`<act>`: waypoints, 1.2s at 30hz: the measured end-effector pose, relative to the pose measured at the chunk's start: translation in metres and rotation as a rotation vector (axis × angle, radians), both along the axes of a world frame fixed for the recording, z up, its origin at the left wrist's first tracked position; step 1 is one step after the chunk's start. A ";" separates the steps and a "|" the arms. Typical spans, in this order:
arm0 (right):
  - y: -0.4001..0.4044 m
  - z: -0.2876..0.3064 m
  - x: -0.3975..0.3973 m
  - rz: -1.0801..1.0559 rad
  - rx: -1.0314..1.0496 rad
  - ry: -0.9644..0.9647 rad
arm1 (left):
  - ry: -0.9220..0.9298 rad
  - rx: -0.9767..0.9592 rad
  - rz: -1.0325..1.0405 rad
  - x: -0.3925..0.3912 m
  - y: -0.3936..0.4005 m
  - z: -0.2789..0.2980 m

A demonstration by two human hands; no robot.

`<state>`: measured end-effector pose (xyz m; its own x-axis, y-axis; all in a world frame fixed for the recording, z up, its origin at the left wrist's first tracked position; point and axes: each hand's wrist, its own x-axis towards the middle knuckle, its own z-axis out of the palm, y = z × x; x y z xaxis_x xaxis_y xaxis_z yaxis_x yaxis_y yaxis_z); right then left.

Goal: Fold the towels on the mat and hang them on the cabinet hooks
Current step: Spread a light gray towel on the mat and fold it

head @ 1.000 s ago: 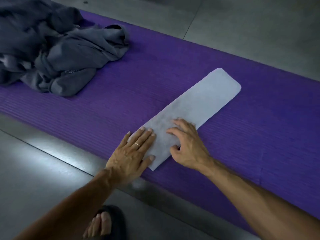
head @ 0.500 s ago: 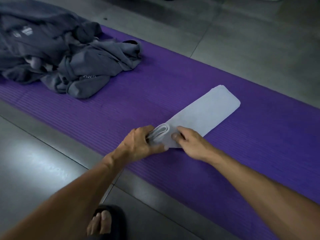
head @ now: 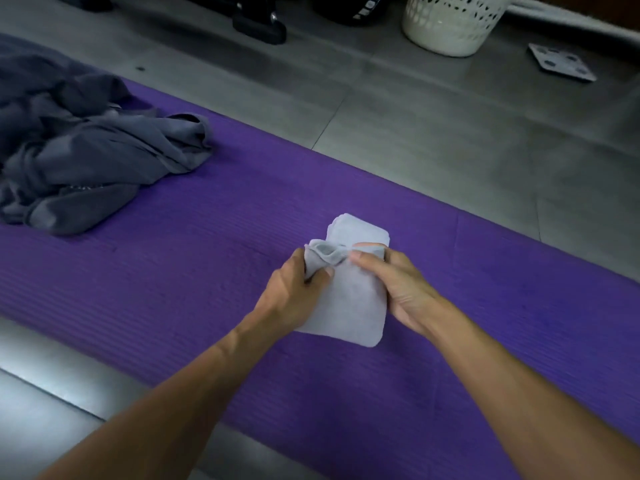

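Left hand: the left hand (head: pixel 294 289) has its fingers curled round the near end of the pale towel (head: pixel 349 299), bunching one corner so the layers do not slip apart.
Right hand: the right hand (head: pixel 391 282) pinches the same lifted edge at the other corner, thumb on top, so both corners travel together.
Towel: it lies on the purple mat (head: pixel 207 271) as a long narrow strip, its near end raised and doubled over toward the far end (head: pixel 360 230), which rests flat.
Step in hand: likely a fold in half lengthwise, to give a short, thick pad that a hook could carry.
Dark heap: a crumpled pile of grey cloth (head: pixel 76 161) sits on the mat well to the left, probably waiting its turn.
Floor beyond: a white perforated basket (head: pixel 453 26) and a flat grey scale (head: pixel 561 62) stand on the tiles.
Hooks: none in view; hanging not yet begun.
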<state>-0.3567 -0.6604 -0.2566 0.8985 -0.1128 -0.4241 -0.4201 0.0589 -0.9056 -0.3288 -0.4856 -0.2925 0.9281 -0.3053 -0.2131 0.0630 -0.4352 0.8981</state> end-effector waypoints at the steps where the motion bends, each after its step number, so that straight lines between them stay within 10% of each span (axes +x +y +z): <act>1: -0.005 -0.002 0.001 0.014 -0.103 -0.005 | -0.004 0.024 0.025 -0.001 -0.006 0.002; 15: -0.065 -0.043 0.073 -0.159 -0.504 -0.085 | 0.014 0.251 -0.047 -0.005 -0.030 -0.026; 22: -0.073 -0.071 0.084 -0.040 -0.679 -0.170 | -0.860 0.537 -0.406 -0.008 -0.041 -0.047; 30: -0.070 -0.078 0.092 0.084 -1.225 0.095 | -0.634 0.462 -0.479 -0.008 -0.035 -0.063; 34: -0.059 -0.064 0.064 0.300 -1.203 -0.572 | -0.595 0.444 -0.451 -0.016 -0.038 -0.068; 36: -0.050 -0.070 0.054 0.618 -0.940 -0.538 | -0.598 0.449 -0.432 -0.022 -0.037 -0.072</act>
